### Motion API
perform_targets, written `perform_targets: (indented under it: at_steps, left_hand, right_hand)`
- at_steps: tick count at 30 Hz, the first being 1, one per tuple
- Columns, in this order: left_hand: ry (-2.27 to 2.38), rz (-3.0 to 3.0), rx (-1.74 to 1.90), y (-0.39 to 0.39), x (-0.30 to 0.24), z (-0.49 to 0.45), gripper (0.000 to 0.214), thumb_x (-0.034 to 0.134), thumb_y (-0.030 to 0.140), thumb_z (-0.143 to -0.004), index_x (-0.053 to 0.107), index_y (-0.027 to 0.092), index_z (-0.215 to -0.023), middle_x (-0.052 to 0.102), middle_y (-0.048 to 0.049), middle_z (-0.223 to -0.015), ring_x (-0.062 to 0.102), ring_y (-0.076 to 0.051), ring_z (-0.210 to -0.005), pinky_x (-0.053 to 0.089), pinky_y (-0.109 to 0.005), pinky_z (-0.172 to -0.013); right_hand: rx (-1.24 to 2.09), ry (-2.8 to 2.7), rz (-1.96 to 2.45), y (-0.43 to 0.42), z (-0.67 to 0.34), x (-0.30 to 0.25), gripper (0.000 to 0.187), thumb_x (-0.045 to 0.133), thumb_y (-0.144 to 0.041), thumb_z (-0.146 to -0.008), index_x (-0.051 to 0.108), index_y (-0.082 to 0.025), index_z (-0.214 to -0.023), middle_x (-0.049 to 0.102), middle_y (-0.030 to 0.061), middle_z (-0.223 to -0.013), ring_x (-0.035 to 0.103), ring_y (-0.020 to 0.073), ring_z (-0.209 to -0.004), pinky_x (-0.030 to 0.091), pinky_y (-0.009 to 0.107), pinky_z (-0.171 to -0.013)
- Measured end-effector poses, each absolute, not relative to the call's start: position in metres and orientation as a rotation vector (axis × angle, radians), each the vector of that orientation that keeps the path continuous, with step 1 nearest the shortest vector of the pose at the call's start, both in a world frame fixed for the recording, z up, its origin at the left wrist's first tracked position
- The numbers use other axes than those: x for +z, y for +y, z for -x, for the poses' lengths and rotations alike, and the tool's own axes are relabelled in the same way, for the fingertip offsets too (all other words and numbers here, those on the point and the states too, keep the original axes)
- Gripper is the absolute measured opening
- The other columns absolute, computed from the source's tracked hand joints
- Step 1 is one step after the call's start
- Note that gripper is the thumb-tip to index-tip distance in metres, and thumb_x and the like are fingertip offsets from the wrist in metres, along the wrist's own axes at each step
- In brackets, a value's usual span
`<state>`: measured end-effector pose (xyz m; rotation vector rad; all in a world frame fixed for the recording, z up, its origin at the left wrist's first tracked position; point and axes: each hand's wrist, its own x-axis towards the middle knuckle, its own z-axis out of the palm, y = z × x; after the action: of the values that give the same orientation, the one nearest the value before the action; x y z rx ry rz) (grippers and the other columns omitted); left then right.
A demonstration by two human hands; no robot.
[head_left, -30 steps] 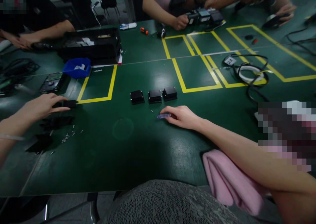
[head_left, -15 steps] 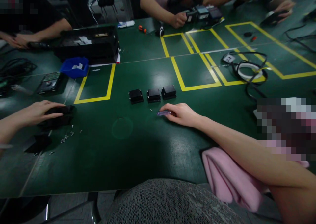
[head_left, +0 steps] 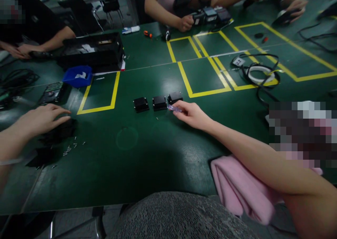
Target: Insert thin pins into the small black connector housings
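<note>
Left hand: thumb and forefinger parted, curved above dark parts; contact with them cannot be told.
Right hand: fingers closed around a translucent purple handle.
Black blocks: three in a row, just beyond the right hand and to its left.
Screws: loose, near the left hand, on its right.
Blue tray: beyond the left hand.

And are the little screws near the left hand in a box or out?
Out: the screws lie scattered loose on the green table.
</note>
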<state>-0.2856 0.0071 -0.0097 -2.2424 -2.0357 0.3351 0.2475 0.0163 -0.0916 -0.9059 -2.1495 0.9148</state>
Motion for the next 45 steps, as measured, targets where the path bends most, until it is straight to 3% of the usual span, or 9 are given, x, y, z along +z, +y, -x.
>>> perform_targets:
  at_steps: [3, 5, 8, 12, 16, 24, 30, 37, 45]
  left_hand:
    - [-1.847, 2.483, 0.101, -0.007, -0.022, 0.195, 0.051, 0.043, 0.043, -0.100, 0.073, 0.013, -0.127, 0.070, -0.0194, -0.129, 0.068, -0.033, -0.117, 0.058, -0.049, -0.097]
    - [-1.577, 2.772, -0.160, -0.016, -0.039, 0.126, 0.042, 0.045, 0.041, -0.108, 0.072, 0.017, -0.130, 0.071, -0.0146, -0.129, 0.069, -0.028, -0.120, 0.058, -0.044, -0.102]
    - [-1.360, 2.904, -0.386, -0.018, -0.067, 0.047, 0.033, 0.053, 0.032, -0.109, 0.069, 0.021, -0.135, 0.071, -0.0129, -0.135, 0.070, -0.026, -0.124, 0.061, -0.038, -0.094]
    - [-1.401, 2.934, -0.308, -0.007, -0.087, 0.013, 0.025, 0.060, 0.024, -0.105, 0.069, 0.019, -0.128, 0.071, -0.0140, -0.131, 0.073, -0.026, -0.113, 0.062, -0.035, -0.080]
    - [-1.449, 2.947, -0.246, 0.000, -0.091, 0.016, 0.017, 0.053, 0.022, -0.106, 0.069, 0.019, -0.109, 0.072, -0.0115, -0.114, 0.073, -0.024, -0.102, 0.060, -0.033, -0.075]
    - [-1.705, 2.809, -0.081, -0.013, -0.077, 0.043, 0.019, 0.051, 0.020, -0.103, 0.068, 0.014, -0.105, 0.071, -0.0154, -0.108, 0.071, -0.026, -0.093, 0.059, -0.037, -0.074]
    - [-2.132, 2.237, 0.452, -0.048, -0.055, 0.117, 0.036, 0.042, 0.028, -0.106, 0.071, 0.010, -0.120, 0.072, -0.0187, -0.120, 0.069, -0.034, -0.112, 0.057, -0.043, -0.090]
    - [-2.209, 1.905, 0.543, -0.092, -0.053, 0.174, 0.060, 0.019, 0.038, -0.110, 0.072, 0.010, -0.121, 0.072, -0.0233, -0.125, 0.067, -0.042, -0.117, 0.051, -0.046, -0.085]
    - [-2.127, 1.723, 0.469, -0.118, -0.063, 0.193, 0.067, 0.007, 0.043, -0.110, 0.069, 0.017, -0.111, 0.072, -0.0226, -0.124, 0.068, -0.041, -0.110, 0.049, -0.046, -0.085]
  right_hand:
    - [0.946, -2.115, 0.891, 0.017, -0.246, -0.091, 0.011, 0.057, -0.028, -0.099, 0.064, -0.020, -0.104, 0.046, -0.0076, -0.066, 0.042, 0.0120, -0.060, 0.029, 0.027, -0.062]
    - [0.964, -2.084, 0.887, 0.017, -0.245, -0.091, 0.012, 0.058, -0.028, -0.098, 0.064, -0.019, -0.104, 0.044, -0.0080, -0.066, 0.040, 0.0118, -0.060, 0.029, 0.028, -0.063]
    - [1.035, -1.979, 0.892, 0.016, -0.246, -0.090, 0.019, 0.062, -0.035, -0.097, 0.066, -0.019, -0.106, 0.042, -0.0080, -0.067, 0.038, 0.0116, -0.060, 0.028, 0.028, -0.061]
    - [1.169, -1.791, 0.867, 0.019, -0.246, -0.091, 0.037, 0.060, -0.055, -0.102, 0.066, -0.019, -0.106, 0.040, -0.0078, -0.067, 0.036, 0.0114, -0.059, 0.027, 0.028, -0.057]
    - [1.240, -1.693, 0.833, 0.020, -0.240, -0.092, 0.049, 0.062, -0.069, -0.099, 0.065, -0.020, -0.103, 0.036, -0.0092, -0.065, 0.033, 0.0097, -0.055, 0.024, 0.027, -0.052]
    - [1.405, -1.572, 0.810, 0.018, -0.240, -0.095, 0.047, 0.069, -0.067, -0.095, 0.064, -0.021, -0.099, 0.031, -0.0133, -0.057, 0.025, 0.0072, -0.047, 0.021, 0.025, -0.044]
    - [1.400, -1.558, 0.827, 0.019, -0.239, -0.094, 0.041, 0.070, -0.062, -0.096, 0.062, -0.022, -0.096, 0.031, -0.0130, -0.058, 0.027, 0.0067, -0.046, 0.020, 0.024, -0.042]
    - [1.375, -1.566, 0.866, 0.019, -0.240, -0.093, 0.037, 0.068, -0.058, -0.097, 0.062, -0.022, -0.097, 0.031, -0.0122, -0.058, 0.027, 0.0077, -0.047, 0.019, 0.025, -0.043]
    - [1.382, -1.605, 0.880, 0.019, -0.241, -0.094, 0.036, 0.064, -0.058, -0.101, 0.060, -0.023, -0.098, 0.030, -0.0110, -0.060, 0.027, 0.0083, -0.049, 0.019, 0.026, -0.045]
